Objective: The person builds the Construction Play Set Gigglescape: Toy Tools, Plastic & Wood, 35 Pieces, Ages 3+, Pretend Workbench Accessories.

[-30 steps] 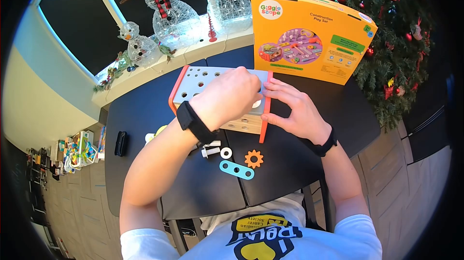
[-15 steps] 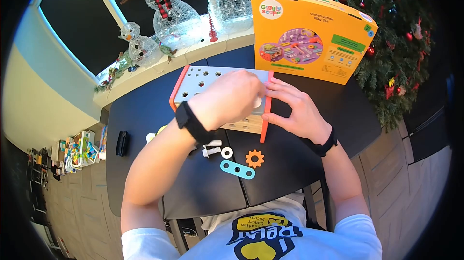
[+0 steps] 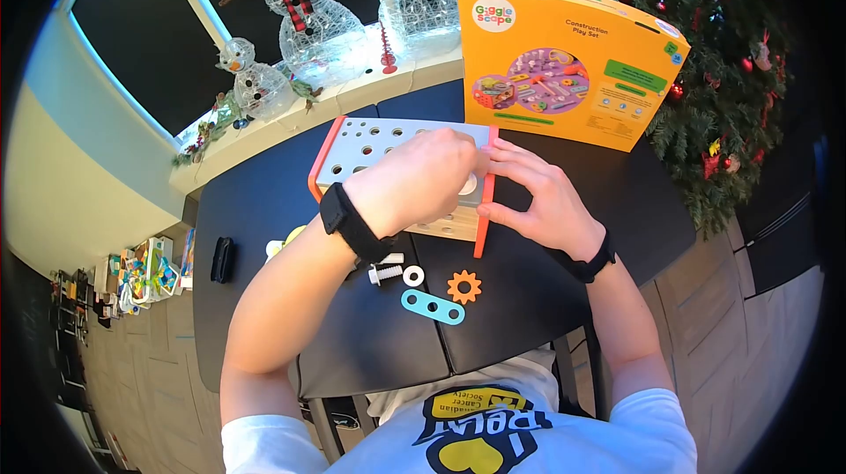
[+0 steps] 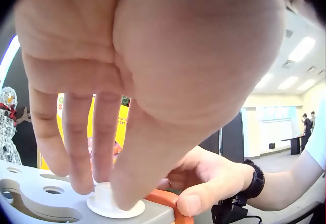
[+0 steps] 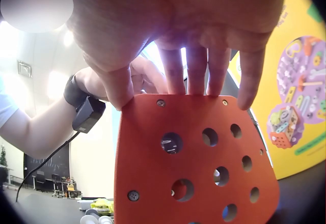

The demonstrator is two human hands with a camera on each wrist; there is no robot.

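A toy box with a grey top [image 3: 357,144] full of holes and red-orange side panels [image 5: 198,117] stands on the table. My left hand [image 3: 414,179] is over its right part; in the left wrist view that hand [image 4: 132,81] pinches the stem of a white flanged piece [image 4: 104,203], whose disc lies against the grey top. At the right side panel my right hand [image 3: 546,210] grips the edge, with thumb and fingers spread along it. From the right wrist view, the fingertips of this hand [image 5: 178,46] sit along the panel's upper edge.
Nearer the body lie a white bolt [image 3: 385,274], a white ring [image 3: 413,276], an orange gear [image 3: 463,286] and a blue three-hole strip [image 3: 432,307]. A yellow box [image 3: 573,60] stands behind. A black case [image 3: 223,260] lies at the left.
My left hand has turned slightly over the white piece and stays at the same spot. My right hand keeps its place on the side panel.
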